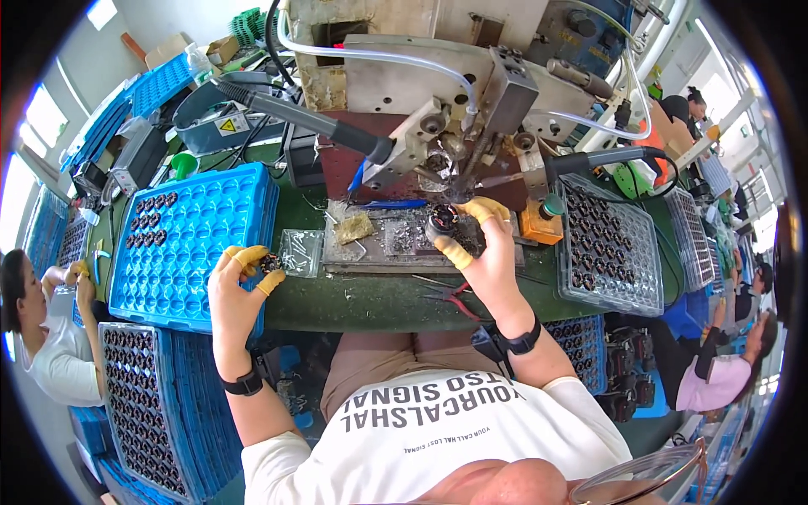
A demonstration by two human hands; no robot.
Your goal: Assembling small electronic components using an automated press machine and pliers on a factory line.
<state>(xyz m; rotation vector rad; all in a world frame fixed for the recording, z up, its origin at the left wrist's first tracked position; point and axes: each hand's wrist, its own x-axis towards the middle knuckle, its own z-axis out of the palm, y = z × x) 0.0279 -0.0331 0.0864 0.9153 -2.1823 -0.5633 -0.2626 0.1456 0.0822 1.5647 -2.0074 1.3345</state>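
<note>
Beside the right edge of a blue moulded tray (160, 288), my left hand (231, 295) is closed on a small dark wound coil part (270, 264). Yellow covers wrap the fingertips of both hands. My right hand (495, 265) curves its thumb and forefinger around a round black coil part (443, 220), under the bench machine's metal tips (459, 187). The fingers partly hide that part, and its contact with the base cannot be seen. Several similar coil parts (150, 220) sit in the upper left pockets of the blue tray.
A clear tray (619, 301) of coil parts lies right, near an orange box (541, 229). Red-handled pliers (459, 300) and a bag of small pieces (300, 252) lie on the green bench. Grey handles (311, 122) flank the machine. Co-workers sit at both sides.
</note>
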